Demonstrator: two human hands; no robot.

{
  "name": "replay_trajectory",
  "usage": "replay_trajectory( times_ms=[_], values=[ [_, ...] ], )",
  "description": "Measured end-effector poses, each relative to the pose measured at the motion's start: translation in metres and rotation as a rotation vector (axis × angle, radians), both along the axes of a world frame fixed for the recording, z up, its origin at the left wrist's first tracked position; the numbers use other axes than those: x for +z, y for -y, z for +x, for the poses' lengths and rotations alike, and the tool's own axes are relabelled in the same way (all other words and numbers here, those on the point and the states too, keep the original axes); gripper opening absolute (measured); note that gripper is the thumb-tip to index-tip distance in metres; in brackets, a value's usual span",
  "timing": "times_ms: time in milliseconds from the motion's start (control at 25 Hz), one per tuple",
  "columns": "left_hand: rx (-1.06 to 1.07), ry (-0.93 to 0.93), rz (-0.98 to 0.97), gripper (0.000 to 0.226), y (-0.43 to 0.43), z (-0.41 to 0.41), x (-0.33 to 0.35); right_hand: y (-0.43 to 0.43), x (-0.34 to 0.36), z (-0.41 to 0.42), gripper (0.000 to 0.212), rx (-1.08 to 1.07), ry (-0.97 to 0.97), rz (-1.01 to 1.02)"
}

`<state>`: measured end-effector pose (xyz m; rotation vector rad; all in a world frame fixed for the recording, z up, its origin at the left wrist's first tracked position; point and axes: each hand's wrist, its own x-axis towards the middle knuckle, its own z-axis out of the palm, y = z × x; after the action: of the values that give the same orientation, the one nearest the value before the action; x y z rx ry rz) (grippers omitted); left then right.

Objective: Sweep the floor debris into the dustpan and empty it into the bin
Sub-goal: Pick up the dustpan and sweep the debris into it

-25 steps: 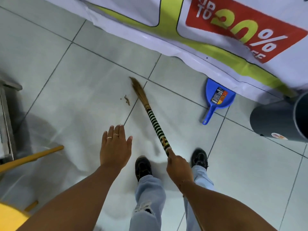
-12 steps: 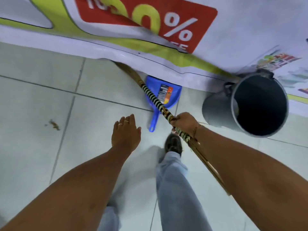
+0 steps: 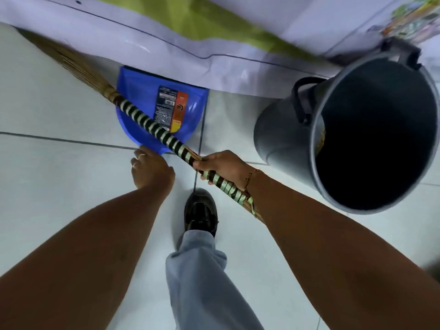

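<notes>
Two hands: we have both in view, reaching down over the pale tiled floor (image 3: 59, 182).
Right hand (image 3: 223, 166): our fingers are wrapped tight around the broom (image 3: 152, 126) on its black-and-green striped handle, which runs under the wrist.
Left hand (image 3: 151, 172): we have it at the near end of the dustpan (image 3: 140, 96), covering the spot where the handle would be; we cannot tell whether the fingers have closed on it.
Broom: it slants from our right hand up to the left, the handle crossing over the dustpan, the straw bristles lying by the banner's lower edge.
Dustpan: blue, flat on the floor, a printed label inside, its far edge tucked under the banner (image 3: 214, 44).
Bin (image 3: 371, 129): grey, with a dark handle, well right of the dustpan, its mouth tipped towards us and the inside dark.
Our foot: one black shoe (image 3: 201, 211) stands on the tiles between the two arms.
</notes>
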<state>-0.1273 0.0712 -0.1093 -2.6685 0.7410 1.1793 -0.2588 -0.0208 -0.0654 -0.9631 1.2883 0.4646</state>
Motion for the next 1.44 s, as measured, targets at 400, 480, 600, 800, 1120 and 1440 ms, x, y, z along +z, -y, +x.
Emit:
replay_trajectory(
  times_ms=[400,480,600,800,1120,1440],
  values=[
    [0.181,0.047,-0.068,0.032,-0.037,0.031,-0.011,-0.036,0.008,0.034,0.036,-0.059,0.009,0.057],
    [0.256,-0.005,-0.056,0.033,-0.046,0.038,0.0,-0.049,0.016,0.049,0.03,-0.131,0.026,0.019],
    [0.25,-0.102,-0.066,0.047,-0.054,0.036,-0.003,-0.06,0.011,0.061,0.027,-0.25,0.074,-0.004],
    [0.175,-0.164,-0.071,0.061,-0.045,0.017,-0.033,-0.047,-0.012,0.055,0.017,-0.237,0.052,-0.023],
    [0.147,-0.112,-0.079,0.035,-0.041,0.004,-0.03,-0.047,-0.014,0.05,0.015,-0.08,0.063,-0.097],
    [0.286,-0.097,-0.052,0.042,-0.139,0.079,0.063,-0.115,0.05,0.119,0.06,0.31,-0.031,-0.316]
  ],
)
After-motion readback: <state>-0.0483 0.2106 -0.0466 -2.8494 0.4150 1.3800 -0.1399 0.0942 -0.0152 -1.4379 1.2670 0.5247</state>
